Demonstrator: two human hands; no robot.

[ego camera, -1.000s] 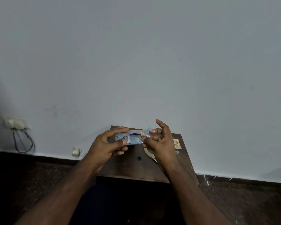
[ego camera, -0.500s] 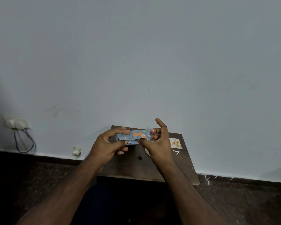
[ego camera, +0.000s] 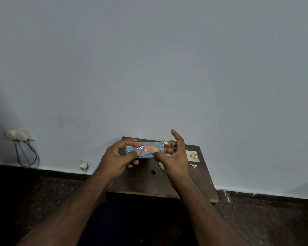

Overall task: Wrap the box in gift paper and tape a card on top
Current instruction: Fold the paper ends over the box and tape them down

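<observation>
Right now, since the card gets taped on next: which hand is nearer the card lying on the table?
Right. The right hand is just beside the card, holding the wrapped box; the left hand grips the box's far end.

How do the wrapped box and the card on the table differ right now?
The small box in blue patterned gift paper is held in the air by the left hand and right hand; the pale square card with golden dots lies flat on the dark wooden table, untouched. The box is long; the card is squarish.

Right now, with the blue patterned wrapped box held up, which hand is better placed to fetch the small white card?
Right hand: the white card with gold dots lies just beside it on the brown wooden table; the left hand grips the box's far end.
</observation>
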